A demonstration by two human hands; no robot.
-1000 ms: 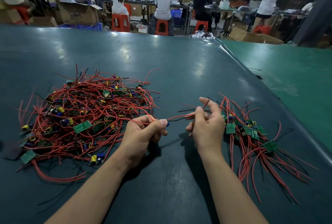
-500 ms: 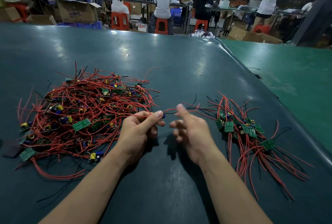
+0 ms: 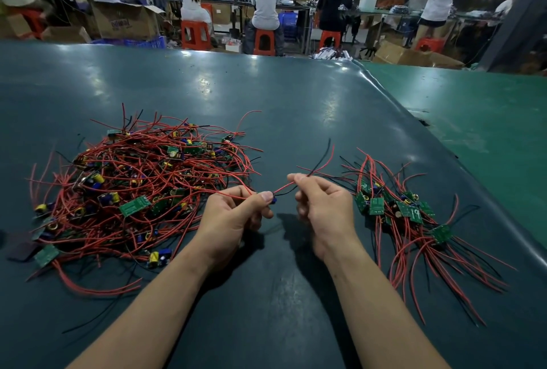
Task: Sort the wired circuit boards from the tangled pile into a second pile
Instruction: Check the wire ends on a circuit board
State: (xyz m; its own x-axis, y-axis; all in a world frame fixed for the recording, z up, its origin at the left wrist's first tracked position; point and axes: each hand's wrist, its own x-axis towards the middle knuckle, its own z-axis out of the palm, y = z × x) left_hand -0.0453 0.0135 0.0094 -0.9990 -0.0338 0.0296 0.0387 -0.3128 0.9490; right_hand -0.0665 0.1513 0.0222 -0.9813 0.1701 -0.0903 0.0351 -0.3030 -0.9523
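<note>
Dark table (image 3: pixel 266 108): left hand (image 3: pixel 233 220) and right hand (image 3: pixel 322 209) pinch one board's wires (image 3: pixel 284 188).

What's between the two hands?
In the head view, a red wire and a thin black one stretch between the left hand and right hand.

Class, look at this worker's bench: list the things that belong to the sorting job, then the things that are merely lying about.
Part of the job:
tangled pile
second pile
held wires
left hand
right hand

Just lying about:
cardboard box
orange stools
blue crate
</note>
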